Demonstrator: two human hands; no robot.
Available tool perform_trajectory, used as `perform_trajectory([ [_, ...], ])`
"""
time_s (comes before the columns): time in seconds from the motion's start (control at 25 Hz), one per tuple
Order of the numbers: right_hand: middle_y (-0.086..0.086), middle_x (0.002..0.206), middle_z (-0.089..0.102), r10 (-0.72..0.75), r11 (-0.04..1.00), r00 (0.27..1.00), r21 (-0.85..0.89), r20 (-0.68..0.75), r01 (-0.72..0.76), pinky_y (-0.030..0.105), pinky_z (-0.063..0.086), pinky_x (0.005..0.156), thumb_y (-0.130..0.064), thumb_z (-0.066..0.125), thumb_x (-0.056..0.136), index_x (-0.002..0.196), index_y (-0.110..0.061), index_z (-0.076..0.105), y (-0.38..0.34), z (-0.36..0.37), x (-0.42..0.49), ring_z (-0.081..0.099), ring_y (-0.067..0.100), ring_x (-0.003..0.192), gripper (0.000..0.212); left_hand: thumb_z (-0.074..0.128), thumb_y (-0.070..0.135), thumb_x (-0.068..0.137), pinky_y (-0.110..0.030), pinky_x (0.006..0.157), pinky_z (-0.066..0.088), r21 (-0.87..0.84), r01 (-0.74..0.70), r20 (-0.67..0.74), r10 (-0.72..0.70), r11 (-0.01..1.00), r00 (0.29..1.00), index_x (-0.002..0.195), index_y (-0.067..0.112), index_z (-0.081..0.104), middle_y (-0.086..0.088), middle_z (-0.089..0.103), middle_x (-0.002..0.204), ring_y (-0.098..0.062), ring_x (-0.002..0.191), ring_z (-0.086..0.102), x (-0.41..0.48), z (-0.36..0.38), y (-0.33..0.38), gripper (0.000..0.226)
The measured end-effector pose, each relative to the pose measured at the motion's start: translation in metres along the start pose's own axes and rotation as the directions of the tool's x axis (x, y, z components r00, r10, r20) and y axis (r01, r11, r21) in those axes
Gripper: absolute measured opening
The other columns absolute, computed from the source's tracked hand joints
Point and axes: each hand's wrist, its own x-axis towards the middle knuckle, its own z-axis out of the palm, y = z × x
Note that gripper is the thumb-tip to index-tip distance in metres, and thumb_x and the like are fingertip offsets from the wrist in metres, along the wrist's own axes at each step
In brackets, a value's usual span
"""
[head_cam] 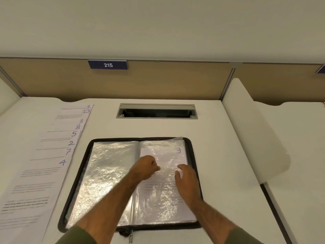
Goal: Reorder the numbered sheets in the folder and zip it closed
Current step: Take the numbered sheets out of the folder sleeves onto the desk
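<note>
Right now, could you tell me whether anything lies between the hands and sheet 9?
Yes: the clear sleeve on the folder's right page covers sheet 9; the left hand pinches that plastic, the right hand is over it.

The one camera sits on my head, facing forward and tilted steeply down along my forearms at the counter. It is close in: the open folder fills the lower middle, with my left hand and right hand near the centre. The wide lens bows the counter's edges and reaches the partition and wall above.
</note>
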Motion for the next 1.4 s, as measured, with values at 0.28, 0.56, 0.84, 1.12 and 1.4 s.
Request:
perform_trajectory([
  [0.28, 0.005, 0.168, 0.017, -0.137, 0.847, 0.972, -0.487, 0.191, 0.215, 0.046, 0.014, 0.124, -0.055, 0.033, 0.104, 0.158, -0.020, 0.026, 0.009, 0.008, 0.043, 0.008, 0.028, 0.155, 0.065, 0.064, 0.024, 0.098, -0.028, 0.051, 0.051, -0.249, 0.158, -0.232, -0.217, 0.956, 0.948, 0.084, 0.004, 0.063, -0.004, 0.070, 0.073, -0.014, 0.058, 0.062, -0.065, -0.062, -0.101, 0.024],
  [0.56, 0.006, 0.169, 0.005, -0.096, 0.729, 0.961, -0.639, 0.258, 0.244, 0.053, 0.009, 0.124, -0.062, 0.025, 0.102, 0.160, -0.024, 0.011, 0.016, 0.004, 0.051, 0.000, 0.030, 0.156, 0.071, 0.062, 0.026, 0.097, -0.037, 0.066, 0.055, -0.113, 0.367, -0.312, -0.383, 0.923, 0.869, 0.082, 0.007, 0.062, -0.008, 0.069, 0.076, -0.022, 0.067, 0.067, -0.092, -0.085, -0.179, 0.024],
  [0.84, 0.008, 0.169, 0.006, -0.054, 0.706, 0.968, -0.676, 0.246, 0.212, 0.055, 0.009, 0.124, -0.063, 0.023, 0.101, 0.160, -0.026, 0.011, 0.022, -0.008, 0.058, 0.000, 0.031, 0.156, 0.070, 0.053, 0.025, 0.097, -0.038, 0.072, 0.052, 0.099, 0.566, -0.485, -0.457, 0.819, 0.746, 0.100, 0.014, 0.060, -0.004, 0.064, 0.091, -0.024, 0.080, 0.063, -0.094, -0.078, -0.192, 0.014],
  [1.12, 0.007, 0.169, 0.004, -0.057, 0.684, 0.964, -0.693, 0.261, 0.228, 0.055, 0.007, 0.124, -0.065, 0.021, 0.100, 0.160, -0.029, 0.007, 0.025, -0.006, 0.074, -0.002, 0.030, 0.156, 0.072, 0.047, 0.042, 0.101, -0.048, 0.119, 0.030, 0.240, 0.194, -0.487, -0.055, 0.951, 0.872, 0.154, 0.012, 0.031, -0.014, 0.029, 0.161, -0.032, 0.148, 0.029, -0.022, -0.019, -0.101, 0.063],
  [1.4, 0.005, 0.170, -0.002, -0.070, 0.746, 0.957, -0.621, 0.283, 0.239, 0.053, 0.001, 0.124, -0.057, 0.029, 0.103, 0.161, -0.026, 0.006, 0.006, -0.009, 0.095, -0.006, 0.027, 0.156, 0.069, 0.040, 0.045, 0.105, -0.043, 0.127, 0.000, 0.382, -0.153, -0.097, 0.204, 0.911, 0.974, 0.162, 0.024, 0.003, -0.002, -0.004, 0.170, -0.021, 0.156, -0.007, 0.051, 0.020, -0.022, 0.071],
])
